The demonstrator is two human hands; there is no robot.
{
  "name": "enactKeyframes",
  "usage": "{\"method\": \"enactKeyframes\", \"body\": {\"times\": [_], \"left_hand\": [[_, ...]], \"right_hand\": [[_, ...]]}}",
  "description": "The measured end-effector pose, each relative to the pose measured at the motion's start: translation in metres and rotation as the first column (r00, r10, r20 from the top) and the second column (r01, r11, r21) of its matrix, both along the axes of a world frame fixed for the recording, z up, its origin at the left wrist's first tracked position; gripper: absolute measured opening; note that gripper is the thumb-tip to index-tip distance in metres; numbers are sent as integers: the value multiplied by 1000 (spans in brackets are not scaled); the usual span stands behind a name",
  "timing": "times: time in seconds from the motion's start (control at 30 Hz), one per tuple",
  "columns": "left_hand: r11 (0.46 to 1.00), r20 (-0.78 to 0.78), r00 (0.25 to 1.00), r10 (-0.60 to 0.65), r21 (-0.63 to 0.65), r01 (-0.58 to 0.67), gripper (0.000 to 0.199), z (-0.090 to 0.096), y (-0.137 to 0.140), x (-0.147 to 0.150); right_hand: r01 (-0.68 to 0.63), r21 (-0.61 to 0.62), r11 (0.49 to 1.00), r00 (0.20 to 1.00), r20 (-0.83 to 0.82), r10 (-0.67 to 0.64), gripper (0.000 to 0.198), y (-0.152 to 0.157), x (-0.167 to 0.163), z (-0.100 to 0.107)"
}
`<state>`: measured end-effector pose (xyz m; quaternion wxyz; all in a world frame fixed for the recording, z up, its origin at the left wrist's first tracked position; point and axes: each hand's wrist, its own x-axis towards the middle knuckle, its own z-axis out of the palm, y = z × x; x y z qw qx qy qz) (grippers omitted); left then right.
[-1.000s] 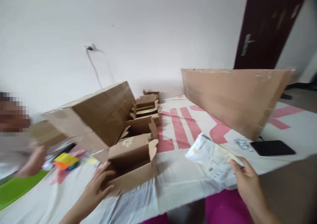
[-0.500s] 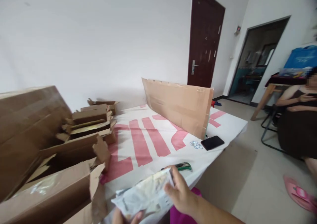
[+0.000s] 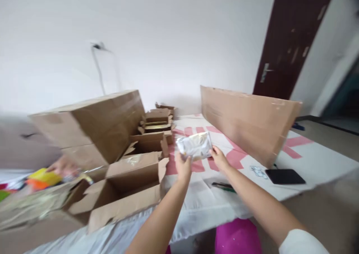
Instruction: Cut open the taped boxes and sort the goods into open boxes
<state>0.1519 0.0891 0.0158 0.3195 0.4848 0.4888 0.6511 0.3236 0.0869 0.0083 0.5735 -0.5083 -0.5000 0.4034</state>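
Observation:
A flat white packet (image 3: 195,145) with pale yellow patches hangs over the table, held level between both hands. My left hand (image 3: 183,167) pinches its lower left corner, thumb toward me. At the lower right corner, my right hand (image 3: 218,158) is closed on the packet's edge. Below the right forearm lies a utility knife (image 3: 223,186), its green handle partly covered by the arm. Left of my left hand stands an open cardboard box (image 3: 131,177) with its flaps spread.
More open boxes (image 3: 150,143) line up toward the wall beside a big closed carton (image 3: 109,123). A tall cardboard panel (image 3: 246,117) stands right, near a black phone (image 3: 285,176) and small clear packets (image 3: 258,171). Far left, another person's blurred hand (image 3: 64,166) touches colourful items (image 3: 45,177).
My view has swung left. Both hands have carried the white packet forward, away from me over the table. The other person's hand and the colourful items have come into view.

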Motion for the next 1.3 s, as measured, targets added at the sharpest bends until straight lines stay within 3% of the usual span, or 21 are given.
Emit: {"method": "enactKeyframes", "body": {"times": [0.17, 0.37, 0.5, 0.63, 0.77, 0.83, 0.9, 1.0, 1.13, 1.3], "left_hand": [[982, 20, 998, 59, -183, -55, 33, 2, 46, 13], [967, 28, 996, 82, -245, -72, 34, 2, 50, 17], [980, 24, 999, 37, -197, -31, 31, -2, 16, 17], [989, 0, 994, -108, -103, 107, 47, -29, -63, 1], [939, 9, 948, -318, -133, 317, 59, -69, -145, -40], [890, 97, 910, -403, -191, 414, 52, -84, -170, -68], [872, 196, 896, -399, -222, 437, 42, -92, -183, -98], [893, 219, 925, -312, -265, 364, 38, -95, -185, -142], [931, 107, 977, -183, -301, 207, 39, -91, -172, -196], [933, -18, 997, 71, -352, -73, 42, -88, -147, -252]], "right_hand": [[11, -86, 996, 1000, 12, -10, 32, 46, 2, 3], [47, -148, 988, 999, 18, -45, 32, 52, -5, -13], [25, -135, 990, 1000, 9, -24, 32, 19, -4, -23], [-64, -131, 989, 998, 6, 66, 55, -43, 7, -48], [-239, -160, 958, 967, 51, 249, 54, -103, 14, -91], [-346, -172, 922, 923, 113, 367, 48, -124, 6, -110], [-452, -171, 875, 861, 171, 478, 46, -138, -13, -119], [-582, -148, 800, 776, 195, 600, 46, -139, -54, -113], [-666, -81, 741, 713, 223, 665, 46, -119, -111, -97], [-538, -42, 842, 783, 344, 518, 37, -100, -142, -108]]}}
